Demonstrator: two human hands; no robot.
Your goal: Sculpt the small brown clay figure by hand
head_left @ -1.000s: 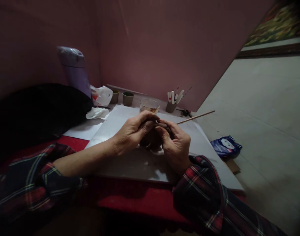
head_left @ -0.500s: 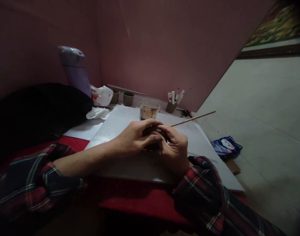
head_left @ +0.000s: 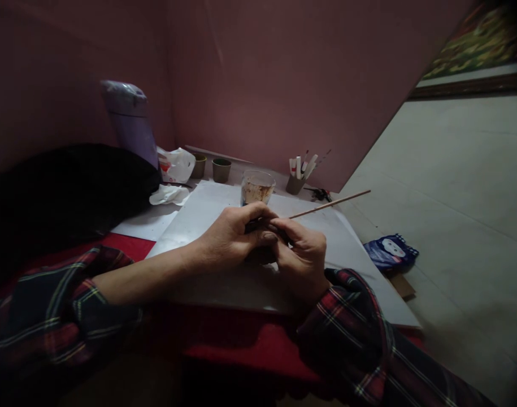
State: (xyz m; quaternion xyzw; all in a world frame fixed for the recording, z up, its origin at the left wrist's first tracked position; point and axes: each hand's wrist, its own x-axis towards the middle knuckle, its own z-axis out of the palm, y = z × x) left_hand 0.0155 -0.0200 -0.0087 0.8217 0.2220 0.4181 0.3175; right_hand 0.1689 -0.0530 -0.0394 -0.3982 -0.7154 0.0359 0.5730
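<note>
A board (head_left: 205, 212) carries a glass (head_left: 258, 186) at its far edge; the left hand (head_left: 235, 234) and the right hand (head_left: 303, 249) meet around a lump (head_left: 260, 256) above its middle. Behind its far left corner stand two cups (head_left: 221, 171), left of them a plastic bag (head_left: 179, 165). Near its far right corner stands a pen holder (head_left: 295, 185); before this, a stick (head_left: 330, 204) passes the right edge.

Dark lump (head_left: 260, 256) — mostly hidden, between fingers (head_left: 258, 211)

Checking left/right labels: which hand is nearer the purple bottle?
Left. The left hand is to the right of the purple bottle and nearer the camera; the right hand is farther right, on the far side of the left one from the bottle.
</note>
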